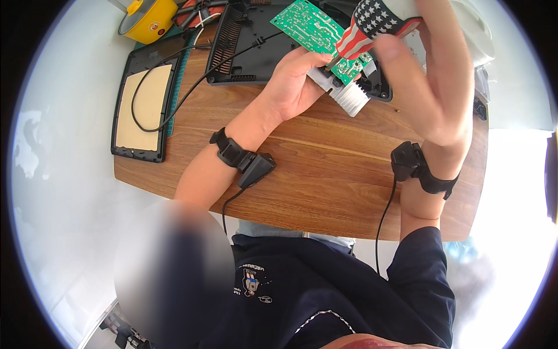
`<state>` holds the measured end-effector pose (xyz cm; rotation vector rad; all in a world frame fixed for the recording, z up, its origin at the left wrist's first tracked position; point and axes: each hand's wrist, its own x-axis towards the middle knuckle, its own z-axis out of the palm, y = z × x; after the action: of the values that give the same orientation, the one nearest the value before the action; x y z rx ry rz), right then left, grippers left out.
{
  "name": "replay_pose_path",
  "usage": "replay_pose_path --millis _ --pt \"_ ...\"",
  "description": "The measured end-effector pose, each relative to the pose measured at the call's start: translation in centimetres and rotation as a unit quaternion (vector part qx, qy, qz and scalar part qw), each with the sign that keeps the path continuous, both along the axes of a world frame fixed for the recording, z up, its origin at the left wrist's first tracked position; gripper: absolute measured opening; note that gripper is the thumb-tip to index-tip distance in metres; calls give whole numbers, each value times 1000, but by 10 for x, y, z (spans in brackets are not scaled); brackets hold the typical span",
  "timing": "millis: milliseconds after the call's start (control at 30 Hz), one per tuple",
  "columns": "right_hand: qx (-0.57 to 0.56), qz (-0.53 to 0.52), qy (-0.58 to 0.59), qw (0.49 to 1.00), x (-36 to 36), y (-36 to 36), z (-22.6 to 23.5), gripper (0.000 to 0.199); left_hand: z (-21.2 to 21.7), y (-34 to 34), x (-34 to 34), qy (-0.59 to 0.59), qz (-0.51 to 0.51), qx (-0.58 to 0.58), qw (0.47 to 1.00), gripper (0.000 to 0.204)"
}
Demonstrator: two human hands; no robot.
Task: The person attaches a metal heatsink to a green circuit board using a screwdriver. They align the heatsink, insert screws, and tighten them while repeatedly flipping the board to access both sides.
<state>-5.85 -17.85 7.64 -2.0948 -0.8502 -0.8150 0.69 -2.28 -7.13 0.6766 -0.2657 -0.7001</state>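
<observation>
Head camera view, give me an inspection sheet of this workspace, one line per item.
Surface: wooden table, bare along its near edge.
Job's things: green circuit board with a finned metal heat sink, held over an open black plastic housing.
Clutter: black panel with a tan sheet at the left; yellow pot at the far left corner.
Grippers: left hand holds the board from below; right hand grips a screwdriver with a striped, starred handle, tip on the board.
Cables: black cord loops across the panel; thin wires hang from black wrist devices.
Surroundings: pale floor; nothing else seen.
</observation>
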Motion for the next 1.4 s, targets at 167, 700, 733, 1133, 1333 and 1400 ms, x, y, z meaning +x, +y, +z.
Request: replay_pose_path --millis 167,700,733,1133,1333,1400 --pt "-81 -28 -87 992 7 -16 -5 63 -9 2 5 -8 -21 -16 1000 41" --pt "19 30 -37 999 9 -11 -16 64 2 3 1 4 -13 4 1000 40" --pt "-1 36 -35 999 8 -16 -13 63 0 2 2 10 -8 6 1000 41" --pt "-48 29 -42 998 16 -27 -7 78 -4 -2 4 24 -6 10 1000 42" --pt "-16 34 -49 998 19 -22 -16 66 -2 1 2 28 6 7 1000 41" --pt "-36 61 -45 996 24 -22 -14 67 -3 2 2 15 -4 3 1000 41"
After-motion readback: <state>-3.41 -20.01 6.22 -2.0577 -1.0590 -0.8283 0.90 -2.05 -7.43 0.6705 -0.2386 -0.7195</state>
